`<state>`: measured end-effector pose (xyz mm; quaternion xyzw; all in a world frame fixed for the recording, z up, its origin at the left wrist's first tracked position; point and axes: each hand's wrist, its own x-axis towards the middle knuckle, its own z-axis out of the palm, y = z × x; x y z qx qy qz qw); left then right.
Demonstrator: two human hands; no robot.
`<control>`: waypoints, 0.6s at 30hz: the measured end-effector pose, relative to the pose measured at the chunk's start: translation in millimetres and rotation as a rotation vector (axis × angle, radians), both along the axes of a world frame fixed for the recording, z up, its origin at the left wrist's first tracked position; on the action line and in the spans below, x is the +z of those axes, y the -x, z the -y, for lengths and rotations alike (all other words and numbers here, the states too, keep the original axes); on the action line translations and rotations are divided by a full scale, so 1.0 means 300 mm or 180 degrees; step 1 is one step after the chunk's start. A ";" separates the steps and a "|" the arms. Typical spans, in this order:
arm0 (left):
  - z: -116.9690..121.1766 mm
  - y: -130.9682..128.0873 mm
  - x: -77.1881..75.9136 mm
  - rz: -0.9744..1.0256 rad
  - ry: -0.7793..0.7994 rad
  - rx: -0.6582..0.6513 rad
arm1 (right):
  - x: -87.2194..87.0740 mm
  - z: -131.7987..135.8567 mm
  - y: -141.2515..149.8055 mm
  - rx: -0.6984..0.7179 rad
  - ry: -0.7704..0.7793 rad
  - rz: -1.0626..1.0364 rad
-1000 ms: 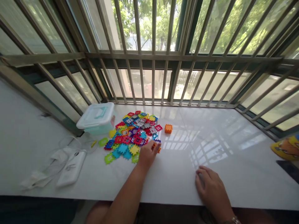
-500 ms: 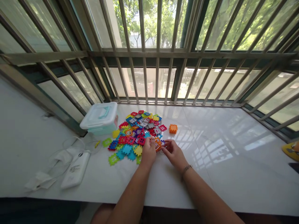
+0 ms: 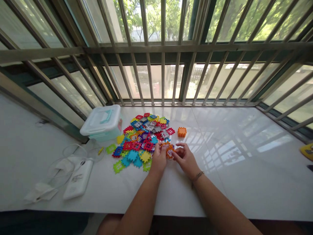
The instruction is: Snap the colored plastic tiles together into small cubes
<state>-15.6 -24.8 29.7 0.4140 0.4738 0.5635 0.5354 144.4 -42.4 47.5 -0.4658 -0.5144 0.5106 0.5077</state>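
Hands (image 3: 158, 159) half-closed on orange plastic tile (image 3: 169, 152)

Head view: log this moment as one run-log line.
left hand: fingers on orange tile | right hand: fingers beside it | nearby: tile pile, orange cube

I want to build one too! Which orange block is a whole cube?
The orange plastic cube standing alone, right of the colourful pile. The other orange pieces are up against the left hand instead.
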 end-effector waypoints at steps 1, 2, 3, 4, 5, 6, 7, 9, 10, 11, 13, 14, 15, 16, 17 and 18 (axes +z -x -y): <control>-0.007 0.006 -0.002 0.0124 0.0032 0.0040 | 0.002 -0.003 -0.003 -0.0075 0.0029 -0.0093; -0.013 0.013 -0.004 0.0186 0.0057 0.0089 | 0.004 -0.006 -0.008 -0.0162 0.0058 -0.0171; -0.020 0.023 -0.004 0.0186 0.0072 0.0134 | 0.005 -0.010 -0.012 -0.0252 0.0079 -0.0227; -0.026 0.033 -0.003 0.0143 0.0080 0.0163 | 0.006 -0.014 -0.016 -0.0332 0.0092 -0.0264; -0.030 0.043 -0.001 0.0090 0.0077 0.0173 | 0.007 -0.018 -0.020 -0.0401 0.0097 -0.0288; -0.034 0.052 0.002 0.0049 0.0058 0.0181 | 0.007 -0.023 -0.023 -0.0459 0.0100 -0.0311; -0.035 0.059 0.005 0.0025 0.0021 0.0196 | 0.006 -0.027 -0.026 -0.0502 0.0106 -0.0337; -0.036 0.066 0.012 0.0045 -0.0072 0.0223 | 0.005 -0.033 -0.030 -0.0552 0.0127 -0.0396; -0.035 0.066 0.015 0.0085 -0.0105 0.0227 | 0.004 -0.035 -0.031 -0.0564 0.0134 -0.0421; -0.034 0.065 0.018 0.0130 -0.0118 0.0213 | 0.003 -0.036 -0.032 -0.0571 0.0136 -0.0438; -0.031 0.059 0.022 0.0183 -0.0084 0.0136 | 0.002 -0.037 -0.031 -0.0581 0.0129 -0.0455; -0.030 0.057 0.023 0.0186 -0.0059 0.0101 | 0.002 -0.037 -0.030 -0.0589 0.0129 -0.0462; -0.028 0.055 0.024 0.0172 -0.0041 0.0081 | 0.002 -0.037 -0.030 -0.0601 0.0133 -0.0473; -0.026 0.054 0.025 0.0148 -0.0036 0.0072 | 0.002 -0.037 -0.029 -0.0618 0.0143 -0.0491; -0.025 0.055 0.025 0.0125 -0.0041 0.0063 | 0.003 -0.038 -0.028 -0.0630 0.0161 -0.0514; -0.024 0.056 0.024 0.0103 -0.0053 0.0055 | 0.003 -0.038 -0.027 -0.0638 0.0180 -0.0541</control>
